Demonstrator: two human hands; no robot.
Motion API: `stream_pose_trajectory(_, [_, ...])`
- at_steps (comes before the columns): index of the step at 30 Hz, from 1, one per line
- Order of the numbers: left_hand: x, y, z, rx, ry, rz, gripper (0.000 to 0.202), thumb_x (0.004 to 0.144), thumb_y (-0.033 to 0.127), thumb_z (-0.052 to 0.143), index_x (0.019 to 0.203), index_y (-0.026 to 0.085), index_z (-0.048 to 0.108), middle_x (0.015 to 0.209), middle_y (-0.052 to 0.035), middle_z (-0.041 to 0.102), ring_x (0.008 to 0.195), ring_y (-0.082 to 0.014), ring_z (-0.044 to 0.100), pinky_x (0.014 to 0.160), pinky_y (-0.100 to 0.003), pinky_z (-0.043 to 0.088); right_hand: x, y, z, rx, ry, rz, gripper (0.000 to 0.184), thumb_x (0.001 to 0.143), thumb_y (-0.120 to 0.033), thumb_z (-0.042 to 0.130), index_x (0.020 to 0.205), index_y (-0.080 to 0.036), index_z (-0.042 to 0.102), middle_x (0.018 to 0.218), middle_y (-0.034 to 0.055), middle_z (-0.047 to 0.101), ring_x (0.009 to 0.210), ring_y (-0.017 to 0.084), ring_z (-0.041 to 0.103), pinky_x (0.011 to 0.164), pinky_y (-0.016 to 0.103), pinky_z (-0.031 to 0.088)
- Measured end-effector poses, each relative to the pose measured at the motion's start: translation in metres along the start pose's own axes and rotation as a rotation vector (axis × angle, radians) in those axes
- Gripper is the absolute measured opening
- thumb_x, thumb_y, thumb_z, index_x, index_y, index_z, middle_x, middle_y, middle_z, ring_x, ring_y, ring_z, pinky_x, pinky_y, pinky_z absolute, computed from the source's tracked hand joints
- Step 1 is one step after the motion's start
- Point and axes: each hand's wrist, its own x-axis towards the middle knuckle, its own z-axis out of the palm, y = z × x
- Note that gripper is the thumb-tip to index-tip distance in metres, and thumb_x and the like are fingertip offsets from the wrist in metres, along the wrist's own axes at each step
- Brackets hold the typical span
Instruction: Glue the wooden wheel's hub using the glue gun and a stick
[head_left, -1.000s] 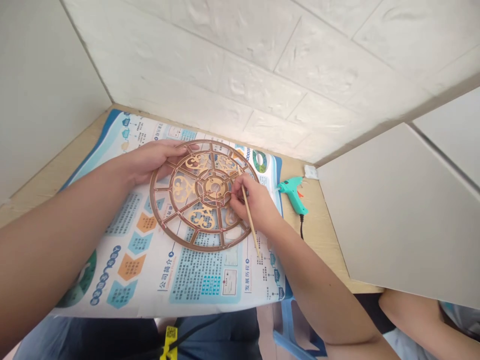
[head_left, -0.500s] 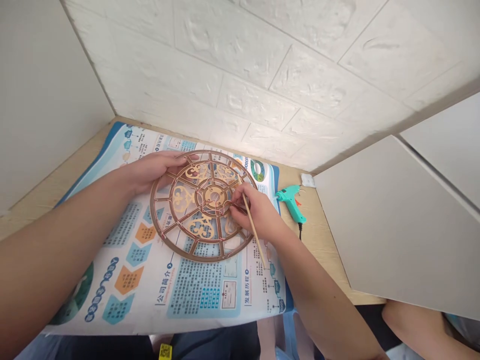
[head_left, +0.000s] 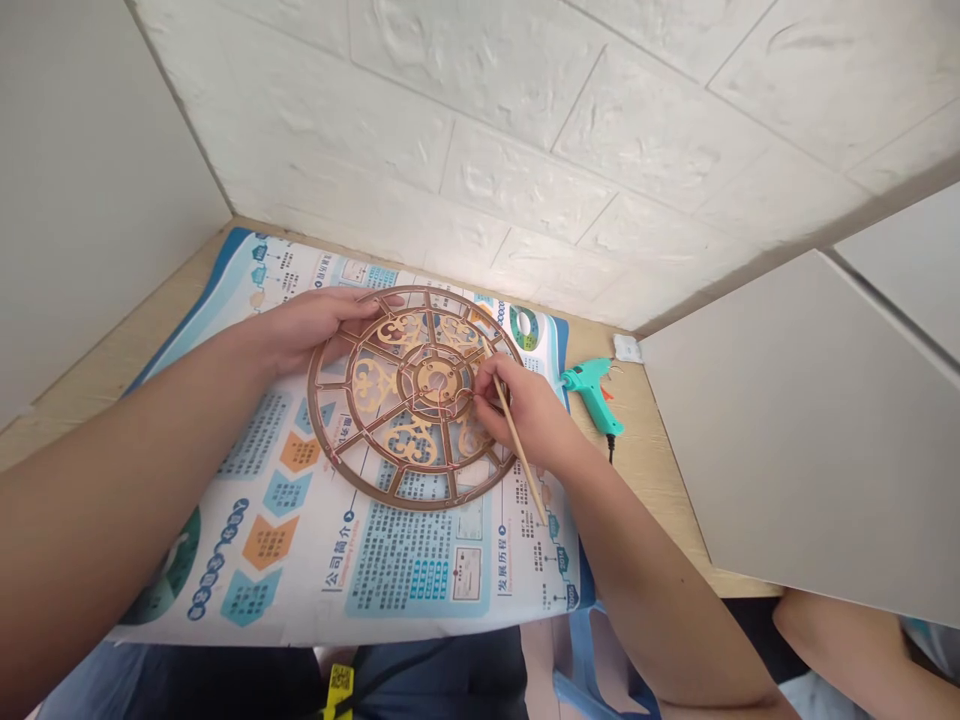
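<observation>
A round brown openwork wheel (head_left: pixel 390 480) with gold scroll pieces lies flat on a printed poster (head_left: pixel 300 540). My left hand (head_left: pixel 311 322) rests on the wheel's far left rim, fingers curled over it. My right hand (head_left: pixel 521 405) is at the wheel's right side, pinching a thin wooden stick (head_left: pixel 525 465) that slants down toward me, its upper end near the hub (head_left: pixel 435 380).
A teal glue gun (head_left: pixel 592 390) with a black cord lies on the wooden desk (head_left: pixel 652 450) to the right of the poster. A white wall stands behind and a grey panel (head_left: pixel 795 430) to the right. Another person's arm (head_left: pixel 847 640) shows at bottom right.
My right hand with the stick has kept working near the hub, shifting slightly. My left hand stays on the rim. The view has moved a little.
</observation>
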Motion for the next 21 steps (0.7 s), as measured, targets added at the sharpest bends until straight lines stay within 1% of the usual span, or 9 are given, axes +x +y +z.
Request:
stream_pose_trajectory(3, [0.001,-0.001,-0.002,0.014,-0.009,0.013,0.031,0.094,0.015,0.061,0.122,0.014,0.074,0.118,-0.0124,0.076,0.1,-0.0197,0.073,0.099,-0.033,0.057,0.0,0.001,-0.001,0.014,-0.005,0.005,0.018,0.08,-0.013,0.059,0.087,-0.024,0.046,0.078,-0.0017,0.056,0.068,0.015,0.049,0.065,0.03,0.041])
stream_pose_trajectory(6, [0.002,-0.002,-0.002,0.031,-0.007,0.029,0.032,0.095,0.016,0.062,0.125,0.013,0.073,0.116,-0.0125,0.075,0.1,-0.0191,0.073,0.103,-0.035,0.055,0.0,0.002,-0.003,0.032,-0.007,-0.006,0.016,0.082,-0.015,0.06,0.088,-0.024,0.048,0.082,-0.0004,0.057,0.072,0.016,0.052,0.068,0.031,0.043])
stream_pose_trajectory(10, [0.002,-0.002,-0.001,0.016,-0.029,0.03,0.035,0.097,0.016,0.061,0.13,0.011,0.07,0.124,-0.0147,0.073,0.104,-0.0189,0.07,0.106,-0.036,0.053,0.0,0.003,-0.005,0.024,-0.009,-0.036,0.014,0.084,-0.014,0.058,0.09,-0.023,0.049,0.088,0.0015,0.06,0.075,0.017,0.054,0.07,0.032,0.045])
stream_pose_trajectory(14, [0.003,-0.003,-0.003,0.013,-0.027,0.026,0.034,0.098,0.017,0.06,0.131,0.011,0.07,0.13,-0.0138,0.072,0.107,-0.0183,0.07,0.109,-0.037,0.051,-0.002,0.007,-0.011,-0.042,-0.067,-0.09,0.018,0.084,-0.013,0.059,0.096,-0.023,0.05,0.091,0.0019,0.06,0.079,0.018,0.056,0.071,0.031,0.045])
stream_pose_trajectory(17, [0.004,-0.003,-0.003,0.017,-0.019,0.027,0.034,0.1,0.017,0.059,0.131,0.011,0.07,0.132,-0.0128,0.071,0.108,-0.017,0.069,0.111,-0.036,0.049,-0.003,0.01,-0.015,-0.091,-0.111,-0.136,0.022,0.083,-0.01,0.056,0.099,-0.024,0.05,0.092,0.0014,0.058,0.081,0.018,0.056,0.073,0.032,0.045])
stream_pose_trajectory(21, [0.002,-0.002,-0.002,-0.002,-0.013,0.026,0.034,0.1,0.014,0.058,0.131,0.011,0.071,0.132,-0.0118,0.071,0.109,-0.0163,0.069,0.111,-0.033,0.05,-0.003,0.012,-0.017,-0.119,-0.071,-0.147,0.023,0.08,-0.007,0.055,0.094,-0.024,0.048,0.091,0.0005,0.058,0.079,0.017,0.054,0.07,0.031,0.043])
